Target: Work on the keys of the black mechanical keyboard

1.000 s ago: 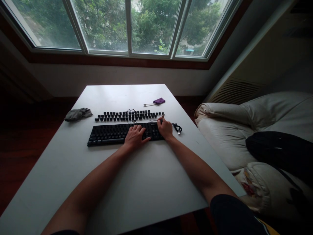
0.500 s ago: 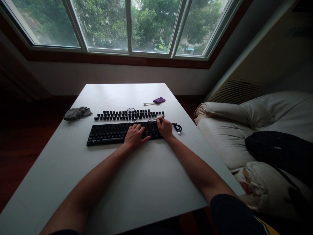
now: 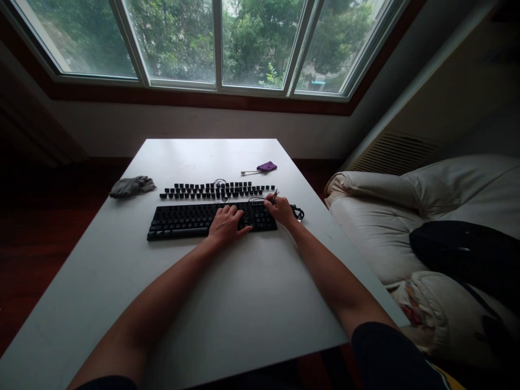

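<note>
Resting palm-down and loosely outspread, the left hand [image 3: 225, 223] covers part of the keyboard [image 3: 182, 218]; the right hand [image 3: 280, 209], curled by its end, pinches a slim tool [image 3: 275, 193].

Cannot identify the tool [image 3: 276, 193] in the right hand [image 3: 281, 210]: too small. Cannot see the part of the keyboard [image 3: 182, 218] under the left hand [image 3: 225, 223] or of the dark bundle [image 3: 459, 244] beyond the right edge.
</note>
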{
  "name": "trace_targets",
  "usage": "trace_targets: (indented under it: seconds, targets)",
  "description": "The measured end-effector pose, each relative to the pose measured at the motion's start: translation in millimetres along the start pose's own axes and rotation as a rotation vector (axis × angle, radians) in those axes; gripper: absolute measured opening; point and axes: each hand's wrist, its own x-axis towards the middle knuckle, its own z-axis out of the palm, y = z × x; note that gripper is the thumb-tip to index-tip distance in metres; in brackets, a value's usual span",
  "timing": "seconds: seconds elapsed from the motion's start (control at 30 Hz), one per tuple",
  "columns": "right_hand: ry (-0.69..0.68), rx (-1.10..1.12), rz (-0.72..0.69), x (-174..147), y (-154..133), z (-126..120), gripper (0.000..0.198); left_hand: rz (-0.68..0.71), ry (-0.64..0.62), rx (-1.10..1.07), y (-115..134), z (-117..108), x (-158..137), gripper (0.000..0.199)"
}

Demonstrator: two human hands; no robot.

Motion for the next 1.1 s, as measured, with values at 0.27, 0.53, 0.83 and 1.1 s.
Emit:
trace_targets:
  seconds: [0.27, 0.53, 0.83, 1.1]
  targets:
    - [-0.052, -0.227, -0.092, -1, -12, 1, 0.028, 0.009, 0.027, 0.006, -2, 3, -1, 0.049]
    - [0.041, -0.130, 0.041, -1, -8, 10, 0.030, -0.001, 0.042, -0.018, -2, 3, -2, 0.049]
    - [0.168, -0.034, 0.096, -9, -9, 18, 0.039, -0.003, 0.034, -0.024, -1, 4, -1, 0.050]
    - [0.307, 0.101, 0.174, -7, -13, 22, 0.041, 0.016, 0.025, -0.016, 0, 2, -1, 0.050]
